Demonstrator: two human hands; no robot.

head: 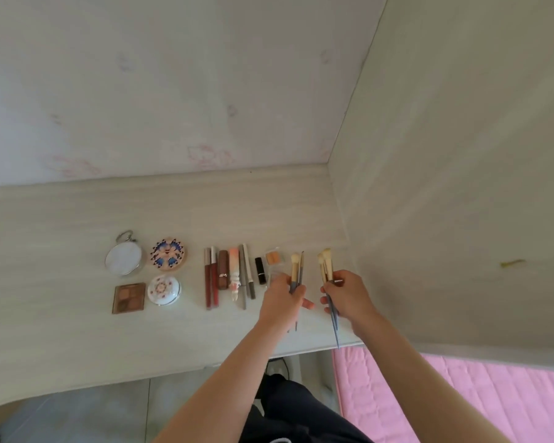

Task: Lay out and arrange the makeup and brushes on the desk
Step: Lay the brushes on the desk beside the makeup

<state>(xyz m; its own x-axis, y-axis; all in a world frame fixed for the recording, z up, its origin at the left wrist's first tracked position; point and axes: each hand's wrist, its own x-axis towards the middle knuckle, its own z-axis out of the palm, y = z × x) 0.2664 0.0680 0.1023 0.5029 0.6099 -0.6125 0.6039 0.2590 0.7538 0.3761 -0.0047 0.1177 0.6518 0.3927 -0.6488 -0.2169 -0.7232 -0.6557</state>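
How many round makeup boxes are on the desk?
3: a clear one far left, a patterned one beside it, a white flowery one nearer. None looks hidden.

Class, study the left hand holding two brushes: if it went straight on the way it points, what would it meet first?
Probably the orange compact just beyond the left hand knuckles, though the hand may pass above it.

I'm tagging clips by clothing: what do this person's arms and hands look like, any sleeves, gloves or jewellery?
Both forearms are bare, with no sleeve in view. The left hand and right hand wear no gloves, and no ring, watch or bracelet shows.
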